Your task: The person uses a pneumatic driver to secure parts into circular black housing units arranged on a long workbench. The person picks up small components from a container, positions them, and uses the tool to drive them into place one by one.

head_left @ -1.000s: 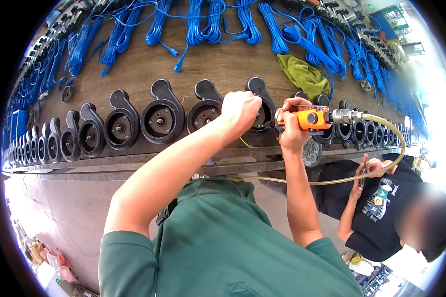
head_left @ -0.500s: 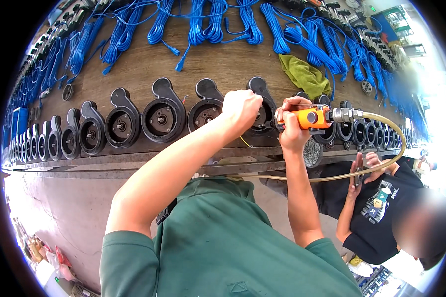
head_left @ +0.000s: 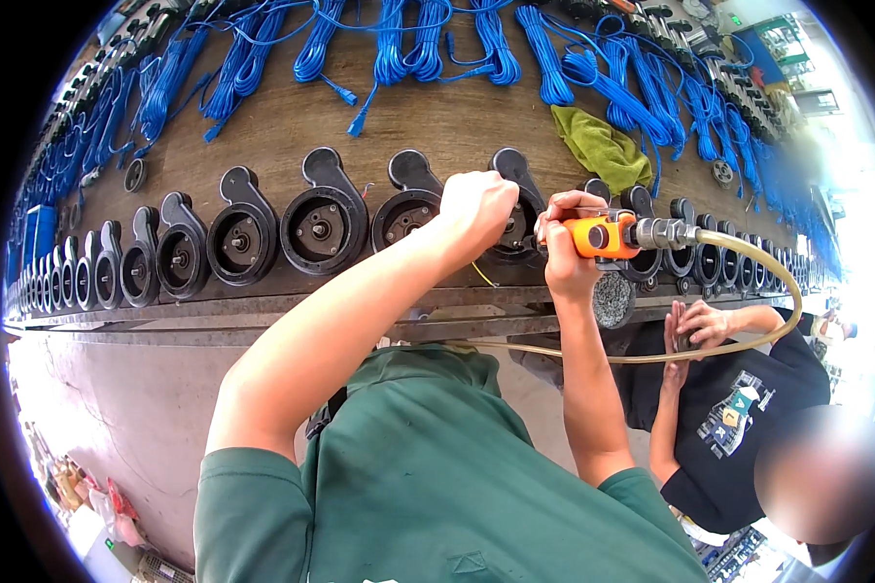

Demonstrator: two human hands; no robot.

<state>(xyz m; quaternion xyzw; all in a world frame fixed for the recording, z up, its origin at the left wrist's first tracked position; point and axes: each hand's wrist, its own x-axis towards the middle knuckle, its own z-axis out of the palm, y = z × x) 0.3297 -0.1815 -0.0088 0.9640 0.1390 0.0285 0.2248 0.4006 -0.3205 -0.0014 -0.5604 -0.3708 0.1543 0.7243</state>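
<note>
In a row along the front of the bench stand round black motor housings, each with a rounded arm and a shaft in the middle. My left hand (head_left: 478, 208) is closed at one black housing (head_left: 517, 175); its fingertips are hidden, and what they pinch cannot be made out. My right hand (head_left: 566, 255) grips an orange air tool (head_left: 593, 237) lying sideways, its left end at the same housing. A metal fitting (head_left: 663, 234) joins the tool to a clear yellowish hose (head_left: 786, 321). A thin yellow wire (head_left: 483, 275) sticks out below the housing.
Bundles of blue cable (head_left: 389, 49) lie across the back of the wooden bench (head_left: 262, 136). A green cloth (head_left: 603, 151) rests behind the tool. The hose loops right and back past my waist. At the right, a co-worker in a black shirt (head_left: 739, 418) holds a small dark part.
My hands stay at the same housing, with the orange tool shifted slightly left. The co-worker's hands have come closer together and moved left. The whole view has shifted a little.
</note>
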